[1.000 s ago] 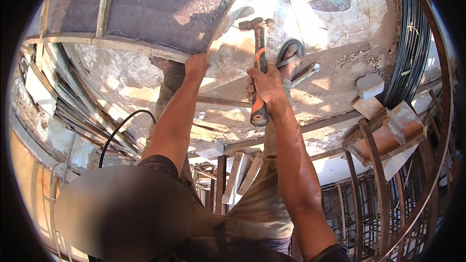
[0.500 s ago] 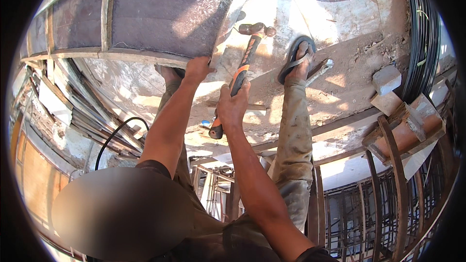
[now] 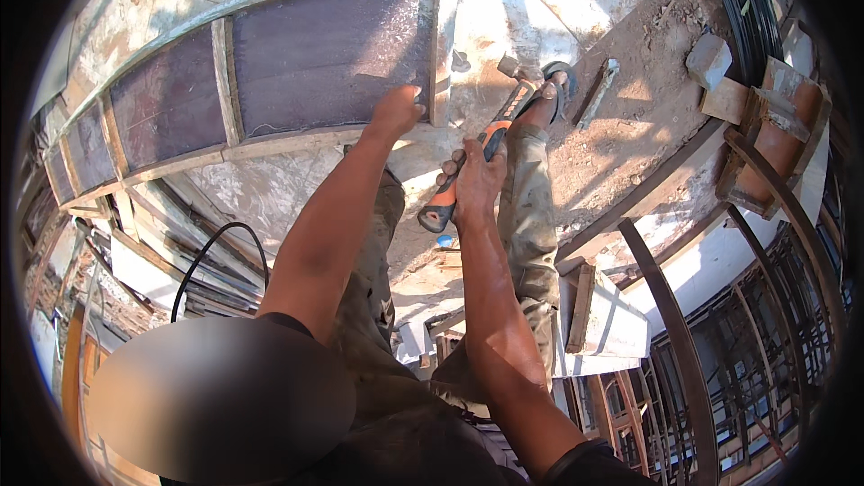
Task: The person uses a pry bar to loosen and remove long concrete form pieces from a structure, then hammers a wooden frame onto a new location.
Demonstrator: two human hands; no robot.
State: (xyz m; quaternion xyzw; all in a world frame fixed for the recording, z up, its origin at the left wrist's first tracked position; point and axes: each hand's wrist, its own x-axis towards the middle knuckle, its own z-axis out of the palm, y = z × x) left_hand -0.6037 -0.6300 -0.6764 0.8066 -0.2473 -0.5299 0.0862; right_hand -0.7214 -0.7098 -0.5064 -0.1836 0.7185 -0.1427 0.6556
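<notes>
My left hand (image 3: 397,112) is closed at the near rail of a long wooden-framed panel (image 3: 319,54), close to its right corner. The fingers' undersides are hidden, but the hand appears to grip the rail. The panel has a dark sheet face and crosswise battens. In my right hand (image 3: 480,178) is a hammer (image 3: 515,105) with an orange and black handle, held around the lower grip. Its metal head points away from me, above my right foot in its dark sandal (image 3: 560,81). The handle's butt end sticks out toward me, below the fingers.
A short mortar-smeared stick (image 3: 598,93) lies right of my foot on dusty ground. Pale blocks (image 3: 708,61) and a coil of black rods (image 3: 740,0) are farther right. Long strips lie piled at left beside a black cable (image 3: 209,243). Curved bars (image 3: 675,333) stand at lower right.
The hammer has swung rightward with my right hand, its head now over my right foot. My left hand has shifted slightly up and right in view. The whole scene is turned by head movement.
</notes>
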